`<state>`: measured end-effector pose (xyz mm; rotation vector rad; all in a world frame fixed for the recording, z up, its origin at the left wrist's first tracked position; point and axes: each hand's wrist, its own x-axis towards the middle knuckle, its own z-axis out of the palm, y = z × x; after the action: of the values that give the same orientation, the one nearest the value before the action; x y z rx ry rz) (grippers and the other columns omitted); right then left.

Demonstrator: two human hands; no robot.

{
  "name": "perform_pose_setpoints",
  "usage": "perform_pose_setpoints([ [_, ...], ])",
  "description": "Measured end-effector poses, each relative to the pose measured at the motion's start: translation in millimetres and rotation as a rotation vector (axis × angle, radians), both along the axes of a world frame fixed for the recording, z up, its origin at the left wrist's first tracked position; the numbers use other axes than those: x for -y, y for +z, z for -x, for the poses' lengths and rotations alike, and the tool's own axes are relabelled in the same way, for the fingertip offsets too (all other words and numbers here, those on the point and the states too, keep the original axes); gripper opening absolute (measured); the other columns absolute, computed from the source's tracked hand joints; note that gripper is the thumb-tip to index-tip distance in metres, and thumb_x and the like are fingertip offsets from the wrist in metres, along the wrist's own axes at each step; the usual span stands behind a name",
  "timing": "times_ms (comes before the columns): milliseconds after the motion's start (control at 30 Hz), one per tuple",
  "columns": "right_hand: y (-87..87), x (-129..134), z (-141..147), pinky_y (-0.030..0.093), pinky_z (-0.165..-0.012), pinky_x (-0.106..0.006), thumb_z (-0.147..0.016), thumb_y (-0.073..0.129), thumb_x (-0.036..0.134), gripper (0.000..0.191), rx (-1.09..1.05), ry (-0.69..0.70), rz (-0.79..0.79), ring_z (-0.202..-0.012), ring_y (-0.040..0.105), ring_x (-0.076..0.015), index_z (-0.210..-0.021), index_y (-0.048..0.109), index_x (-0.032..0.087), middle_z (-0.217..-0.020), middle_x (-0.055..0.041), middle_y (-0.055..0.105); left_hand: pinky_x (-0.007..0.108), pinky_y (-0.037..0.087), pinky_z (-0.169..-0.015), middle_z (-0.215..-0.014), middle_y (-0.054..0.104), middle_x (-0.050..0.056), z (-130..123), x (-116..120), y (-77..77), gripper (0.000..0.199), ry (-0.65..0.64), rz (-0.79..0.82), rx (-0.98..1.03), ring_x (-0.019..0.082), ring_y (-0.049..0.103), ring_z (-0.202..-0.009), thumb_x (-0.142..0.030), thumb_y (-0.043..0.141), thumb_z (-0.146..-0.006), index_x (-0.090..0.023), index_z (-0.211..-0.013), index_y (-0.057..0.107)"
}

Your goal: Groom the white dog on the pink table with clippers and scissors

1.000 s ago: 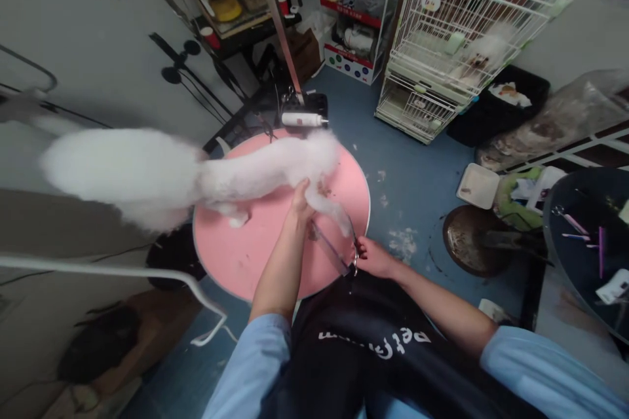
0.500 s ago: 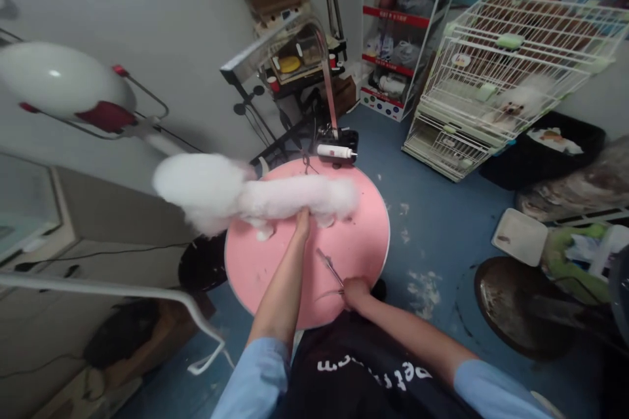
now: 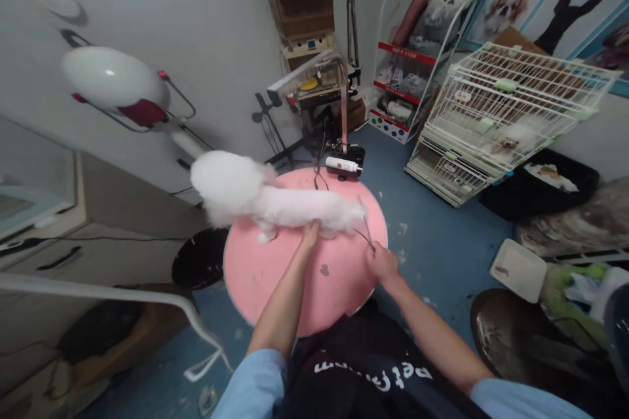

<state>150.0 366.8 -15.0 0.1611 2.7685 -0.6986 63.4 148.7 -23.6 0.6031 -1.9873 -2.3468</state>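
Note:
A white dog (image 3: 304, 206) with a big round fluffy head and a short-clipped body stands on a round pink table (image 3: 275, 268), head to the left. My left hand (image 3: 311, 234) holds the dog's near flank, ahead of the hind legs; its fingertips are hidden against the body. In my right hand (image 3: 383, 263) is a pair of scissors (image 3: 368, 230), blades spread apart beside the dog's rear end. Whether the blades touch the fur, I cannot tell. A dark tuft (image 3: 324, 270) lies on the tabletop.
At the table's far edge a white bottle (image 3: 343, 164) lies on a black holder by a metal post (image 3: 344, 111). A white dryer (image 3: 115, 78) hangs at left. White wire cages (image 3: 491, 118), one with another white dog (image 3: 515, 137), stand right. A black stool (image 3: 201, 258) is left of the table.
My right hand has lifted the scissors from over the near table to the dog's rear, and the blades are spread differently. My left hand stays on the flank. The view has shifted.

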Motion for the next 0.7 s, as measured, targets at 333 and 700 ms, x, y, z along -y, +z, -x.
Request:
perform_pose_setpoints([
  [333, -79.2, -4, -11, 0.042, -0.051, -0.027, -0.088, 0.034, 0.040, 0.035, 0.083, -0.399, 0.508, -0.058, 0.057, -0.0205, -0.064, 0.052, 0.021, -0.055, -0.0045, 0.055, 0.053, 0.019, -0.112, -0.138, 0.050, 0.022, 20, -24, 70.5, 0.047, -0.594, 1.489, -0.490, 0.038, 0.036, -0.134, -0.013, 0.062, -0.070, -0.012, -0.117, 0.066],
  [700, -108.7, -21, 3, 0.049, -0.059, -0.029, -0.089, 0.038, 0.040, 0.034, 0.421, -0.100, 0.579, -0.057, 0.060, -0.0181, -0.062, 0.047, 0.021, -0.050, -0.0004, 0.051, 0.047, 0.040, -0.095, -0.052, 0.057, 0.007, 90, -68, 52.7, 0.025, -0.737, 0.976, -0.236, 0.025, 0.061, -0.069, -0.004, 0.063, -0.062, -0.018, -0.045, 0.051],
])
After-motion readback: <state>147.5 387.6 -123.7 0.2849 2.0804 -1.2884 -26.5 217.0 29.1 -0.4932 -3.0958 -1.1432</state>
